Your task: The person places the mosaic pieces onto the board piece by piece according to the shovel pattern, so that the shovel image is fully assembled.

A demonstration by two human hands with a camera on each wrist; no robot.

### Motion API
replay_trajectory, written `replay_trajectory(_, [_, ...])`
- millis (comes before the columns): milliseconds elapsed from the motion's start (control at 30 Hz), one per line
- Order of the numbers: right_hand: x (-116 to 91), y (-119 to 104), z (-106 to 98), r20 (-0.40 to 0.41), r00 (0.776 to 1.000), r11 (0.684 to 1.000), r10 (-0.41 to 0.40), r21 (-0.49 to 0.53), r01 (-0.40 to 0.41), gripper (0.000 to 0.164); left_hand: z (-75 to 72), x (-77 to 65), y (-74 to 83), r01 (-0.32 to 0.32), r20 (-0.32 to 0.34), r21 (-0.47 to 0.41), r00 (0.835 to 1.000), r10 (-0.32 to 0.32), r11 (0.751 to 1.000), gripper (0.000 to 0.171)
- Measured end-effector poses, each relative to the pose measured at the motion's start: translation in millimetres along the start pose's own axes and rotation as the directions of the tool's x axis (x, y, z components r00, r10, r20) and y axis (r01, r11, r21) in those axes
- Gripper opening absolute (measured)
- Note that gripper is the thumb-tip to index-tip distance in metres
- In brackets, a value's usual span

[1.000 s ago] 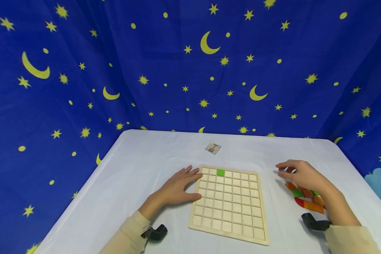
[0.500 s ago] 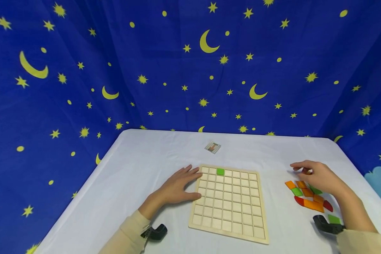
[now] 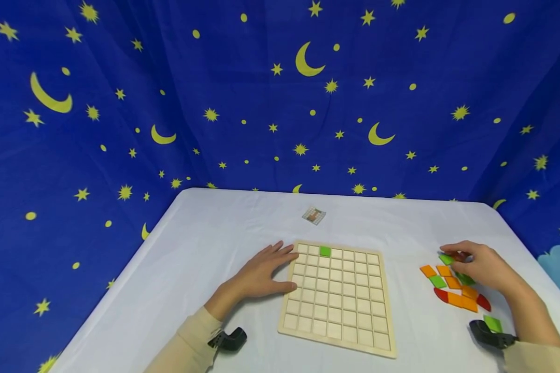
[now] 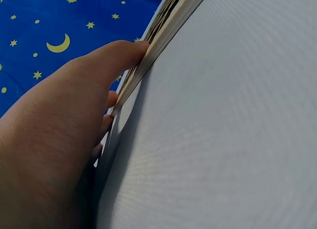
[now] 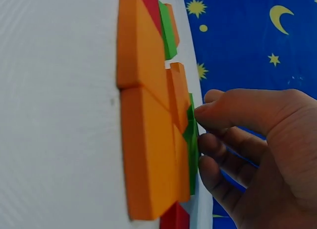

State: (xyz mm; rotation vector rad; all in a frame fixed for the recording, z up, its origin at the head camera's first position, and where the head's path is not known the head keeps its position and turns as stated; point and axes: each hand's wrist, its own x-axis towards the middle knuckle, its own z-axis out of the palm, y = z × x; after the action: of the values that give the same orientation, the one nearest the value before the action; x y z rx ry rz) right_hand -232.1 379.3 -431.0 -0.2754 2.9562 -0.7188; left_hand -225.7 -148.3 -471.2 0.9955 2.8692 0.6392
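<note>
My left hand (image 3: 264, 273) lies spread at the left edge of a wooden grid board (image 3: 392, 311). Its thumb (image 4: 131, 52) rests on the board's rim in the left wrist view. One green square tile (image 3: 325, 251) sits in the board's top row. My right hand (image 3: 478, 265) is bent over the tiles on the right, thumb and index finger apart around a green tile (image 3: 445, 259). In the right wrist view the thumb tip (image 5: 202, 113) is close to green pieces (image 5: 192, 155); firm contact cannot be made out.
Several orange tiles (image 3: 455, 299) lie beside red rounded pieces (image 3: 441, 295) and another green tile (image 3: 437, 281). A green piece (image 3: 493, 324) lies near the right wrist's black mount (image 3: 487, 335). A small pattern card (image 3: 314, 215) lies behind the board. Blue star-printed cloth (image 3: 280, 103) surrounds the white table.
My right hand has moved right and slightly down across the tile pile, uncovering orange, red and green pieces. My left hand stays at the board's edge.
</note>
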Motion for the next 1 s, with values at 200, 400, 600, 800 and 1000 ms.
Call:
replay_trajectory(200, [4, 3, 5, -0.028, 1.000, 1.000, -0.010, -0.010, 0.009, 0.042, -0.6, -0.7, 0.4, 0.010, -0.003, 0.010, 1.000, -0.010, 1.000, 0.081])
replay_trajectory(400, [5, 4, 9, -0.024, 1.000, 1.000, 0.001, -0.005, -0.001, 0.036, -0.8, -1.5, 0.5, -0.002, -0.004, 0.009, 1.000, 0.002, 1.000, 0.079])
replay_trajectory(600, [3, 7, 11, -0.014, 1.000, 1.000, 0.006, 0.003, -0.006, 0.035, -1.0, -1.5, -0.1, -0.007, -0.004, 0.010, 1.000, 0.007, 1.000, 0.079])
replay_trajectory(800, [1, 10, 12, -0.017, 1.000, 1.000, -0.011, -0.010, 0.011, 0.039, -1.5, -0.7, 0.7, -0.003, 0.006, -0.003, 1.000, 0.003, 1.000, 0.079])
replay_trajectory(1000, [2, 10, 11, -0.005, 1.000, 1.000, -0.006, -0.016, 0.006, 0.040, 0.3, 0.0, -0.4, -0.007, -0.004, 0.005, 1.000, 0.007, 1.000, 0.079])
